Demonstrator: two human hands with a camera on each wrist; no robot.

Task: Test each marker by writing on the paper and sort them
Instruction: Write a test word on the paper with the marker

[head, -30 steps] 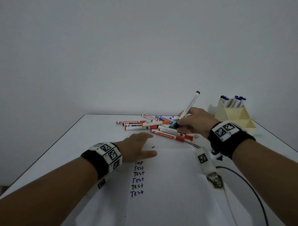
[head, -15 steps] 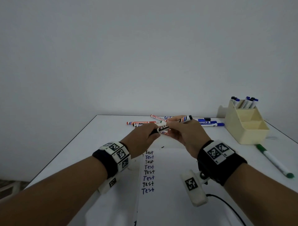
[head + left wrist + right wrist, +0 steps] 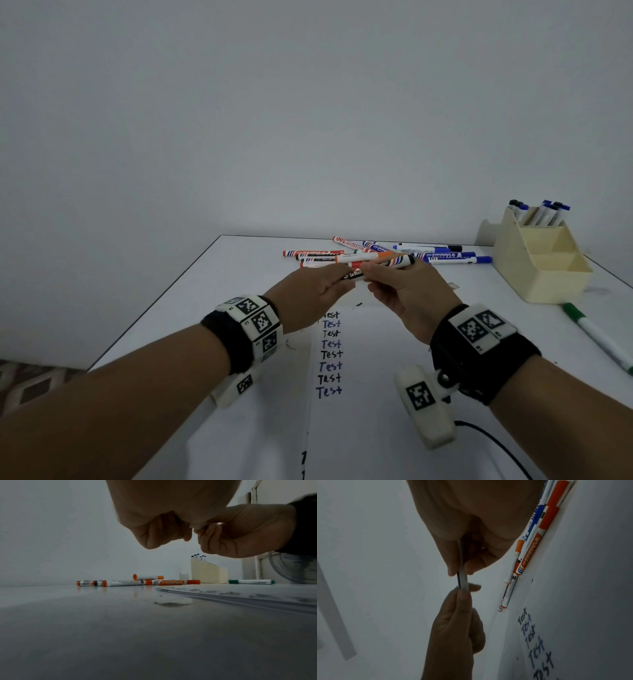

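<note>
Both hands hold one black-capped whiteboard marker [image 3: 394, 264] level above the far end of the paper [image 3: 370, 377]. My left hand [image 3: 318, 291] grips its left end, and my right hand [image 3: 400, 287] pinches the barrel near the other end. In the right wrist view the same marker [image 3: 462, 577] runs between my right fingers [image 3: 453, 566] and the left hand [image 3: 453, 628]. A column of "Test" words [image 3: 330, 353] in black and blue is written on the paper. Loose red, orange and blue markers [image 3: 376, 253] lie in a pile behind the hands.
A cream desk organizer [image 3: 537, 260] stands at the back right with several blue- and black-capped markers [image 3: 541, 212] in its rear slot. A green marker [image 3: 596, 335] lies on the table in front of it. The white table's left edge [image 3: 154, 301] runs diagonally.
My right hand brought the marker from the pile toward me and levelled it. My left hand rose off the paper and took hold of its other end. The camera view shifted left.
</note>
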